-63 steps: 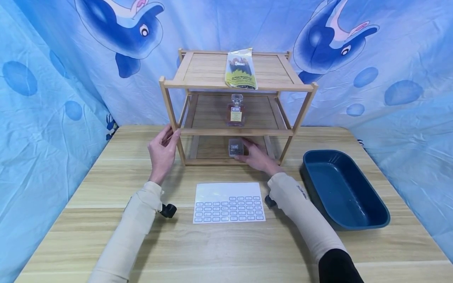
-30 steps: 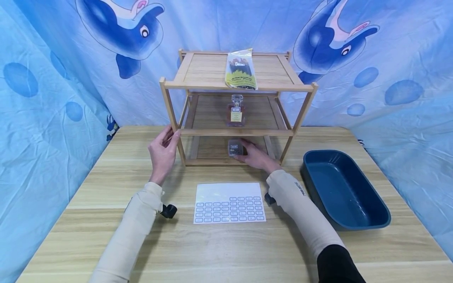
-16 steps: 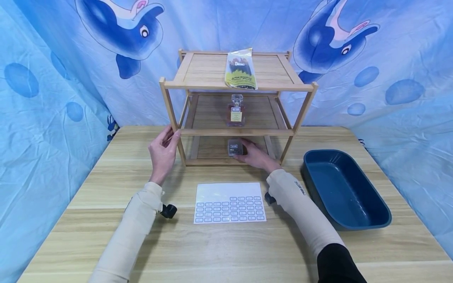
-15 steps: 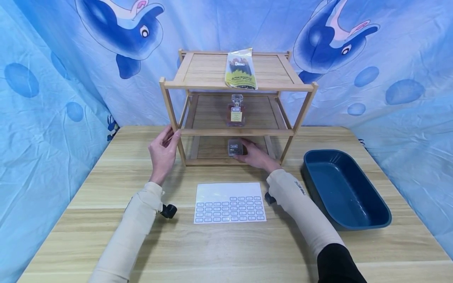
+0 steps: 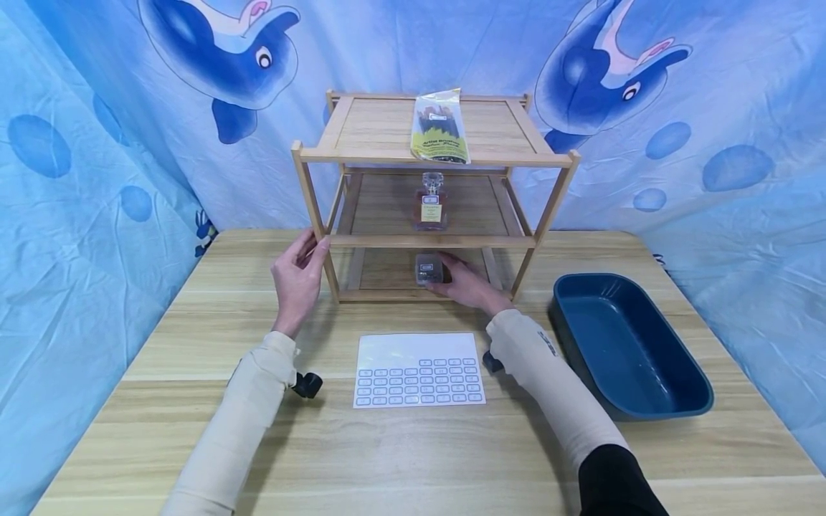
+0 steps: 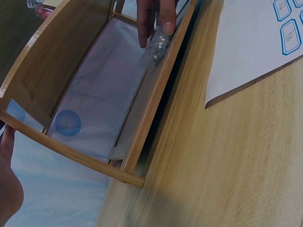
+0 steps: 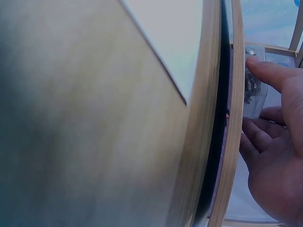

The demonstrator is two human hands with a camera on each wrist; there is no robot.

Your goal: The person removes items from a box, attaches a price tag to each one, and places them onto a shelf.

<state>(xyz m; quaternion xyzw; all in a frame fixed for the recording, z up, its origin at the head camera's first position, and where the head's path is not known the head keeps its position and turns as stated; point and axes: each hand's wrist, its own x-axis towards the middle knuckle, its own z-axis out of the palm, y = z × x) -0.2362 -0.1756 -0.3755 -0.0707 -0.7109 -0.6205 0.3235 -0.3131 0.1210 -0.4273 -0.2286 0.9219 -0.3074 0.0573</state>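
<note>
On the bottom tier of a three-tier wooden shelf (image 5: 429, 241), my right hand (image 5: 466, 285) grips a small clear plastic box (image 5: 429, 269). The box has a label with a blue border, and small metallic pieces show inside it in the right wrist view. Its thumb lies on one side of the box, with the fingers partly hidden behind. My left hand (image 5: 298, 279) holds the shelf's front left post between thumb and fingers, at the middle tier's height. Only part of that hand shows at the left edge of the left wrist view.
A perfume bottle (image 5: 430, 203) stands on the middle tier. An artist brush packet (image 5: 441, 127) lies on the top tier, overhanging its front edge. A label sheet (image 5: 419, 370) lies before the shelf, and a dark blue basin (image 5: 631, 345) sits to the right.
The plastic box and my right hand have shifted very slightly left since the earliest frame. My left hand has stayed on the post.
</note>
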